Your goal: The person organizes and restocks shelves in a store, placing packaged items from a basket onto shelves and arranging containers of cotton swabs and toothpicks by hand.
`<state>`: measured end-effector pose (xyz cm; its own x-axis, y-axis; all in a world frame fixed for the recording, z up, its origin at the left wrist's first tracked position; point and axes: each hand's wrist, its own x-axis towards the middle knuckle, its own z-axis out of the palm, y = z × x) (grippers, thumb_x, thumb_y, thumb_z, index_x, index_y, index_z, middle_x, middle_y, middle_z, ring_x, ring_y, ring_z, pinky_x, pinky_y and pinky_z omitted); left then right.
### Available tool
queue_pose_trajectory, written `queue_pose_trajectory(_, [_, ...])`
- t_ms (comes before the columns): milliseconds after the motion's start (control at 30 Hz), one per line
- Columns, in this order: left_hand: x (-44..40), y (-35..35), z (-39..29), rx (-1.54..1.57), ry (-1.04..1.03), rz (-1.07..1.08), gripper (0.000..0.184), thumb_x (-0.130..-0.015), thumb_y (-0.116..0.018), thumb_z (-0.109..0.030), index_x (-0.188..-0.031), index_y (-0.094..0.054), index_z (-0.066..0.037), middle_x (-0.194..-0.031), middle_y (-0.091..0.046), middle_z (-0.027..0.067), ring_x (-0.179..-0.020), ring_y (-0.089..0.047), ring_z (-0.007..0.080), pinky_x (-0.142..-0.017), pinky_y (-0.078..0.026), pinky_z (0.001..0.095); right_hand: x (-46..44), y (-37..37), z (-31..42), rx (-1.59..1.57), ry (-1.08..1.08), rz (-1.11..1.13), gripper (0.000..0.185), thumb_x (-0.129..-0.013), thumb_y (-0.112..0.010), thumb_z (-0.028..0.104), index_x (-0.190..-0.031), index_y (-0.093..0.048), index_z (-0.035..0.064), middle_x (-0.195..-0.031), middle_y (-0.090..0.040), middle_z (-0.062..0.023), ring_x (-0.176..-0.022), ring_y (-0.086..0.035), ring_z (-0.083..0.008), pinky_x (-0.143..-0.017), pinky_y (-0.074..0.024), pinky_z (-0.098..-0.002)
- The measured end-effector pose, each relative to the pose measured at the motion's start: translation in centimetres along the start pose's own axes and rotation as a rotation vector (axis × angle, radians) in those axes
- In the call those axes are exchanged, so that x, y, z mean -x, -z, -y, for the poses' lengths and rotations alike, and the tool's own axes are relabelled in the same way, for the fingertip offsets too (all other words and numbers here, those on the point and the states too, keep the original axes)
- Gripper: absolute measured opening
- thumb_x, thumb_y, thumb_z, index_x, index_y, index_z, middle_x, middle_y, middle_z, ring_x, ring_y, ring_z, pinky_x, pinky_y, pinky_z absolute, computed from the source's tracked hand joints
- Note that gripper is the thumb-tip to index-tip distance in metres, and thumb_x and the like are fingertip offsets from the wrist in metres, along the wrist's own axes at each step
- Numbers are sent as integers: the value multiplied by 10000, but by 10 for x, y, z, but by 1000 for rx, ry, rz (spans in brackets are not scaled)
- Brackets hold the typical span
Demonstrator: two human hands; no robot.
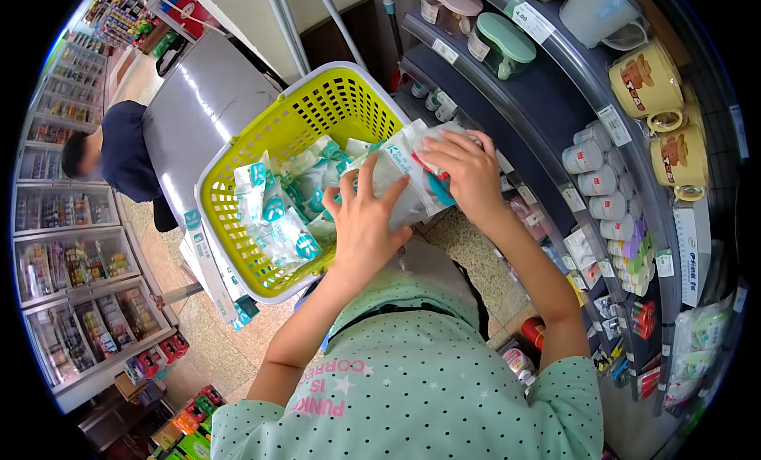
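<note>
Packet [406, 174] at the basket's [309, 97] right edge

The left hand [363, 222] has its fingers spread wide and bent a little, the index fingertip against the packet's face and the thumb reaching below it. The right hand [464, 166] curls over the packet's right end, fingers close together and gripping it from above. A red and teal part shows beside the right fingertips; what it belongs to is unclear.

Both forearms reach forward from the body, angled inward, and the backs of both hands face up.

The green basket, with a grey rim, holds a loose heap of white packs [269, 206] with teal labels, mostly toward its left and middle. It sits just beside a grey counter [198, 103]. On the right, a shelf [507, 115] bears cups and mugs [646, 83].
</note>
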<state>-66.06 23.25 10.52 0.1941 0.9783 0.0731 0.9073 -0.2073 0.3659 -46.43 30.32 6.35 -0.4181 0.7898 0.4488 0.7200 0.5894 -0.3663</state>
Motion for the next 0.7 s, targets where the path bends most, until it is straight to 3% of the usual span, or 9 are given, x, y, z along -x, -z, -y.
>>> queue_pose_trajectory(367, [2, -7, 1, 26, 16, -47, 672, -588, -820, -208, -1248, -707, -252, -1509, -387, 149, -1278, -405, 355, -1043, -271, 537, 46, 51, 14, 59, -160, 238, 381, -713, -639, -86, -1003, -772, 122, -1137, -723, -25, -1140, -617, -221, -1038, -364, -446])
queue_pose_trajectory(467, [2, -8, 2, 15, 10, -60, 666, -592, -807, -209, -1250, -708, -244, -1513, -386, 148, -1266, -409, 352, -1045, -272, 519, 42, 71, 18, 29, -294, 280, 391, -712, -622, -94, -995, -775, 129, -1124, -725, -24, -1118, -625, -218, -1030, -366, -437])
queue_pose_trajectory(567, [3, -9, 3, 14, 19, -73, 661, -599, -794, -209, -1253, -707, -239, -1516, -384, 148, -1261, -411, 353, -1042, -274, 514, 30, 74, 30, 42, -227, -8, 392, -725, -607, -92, -1002, -770, 132, -1111, -727, -23, -1107, -630, -220, -1028, -368, -429])
queue_pose_trajectory(700, [4, -9, 3, 1, 27, -76, 669, -600, -799, -217, -1262, -701, -241, -1519, -381, 151, -1260, -410, 357, -1034, -277, 519, 14, 38, 45, 18, -132, -80, 377, -750, -608, -66, -1035, -756, 134, -1152, -716, -17, -1133, -614, -221, -1043, -365, -444])
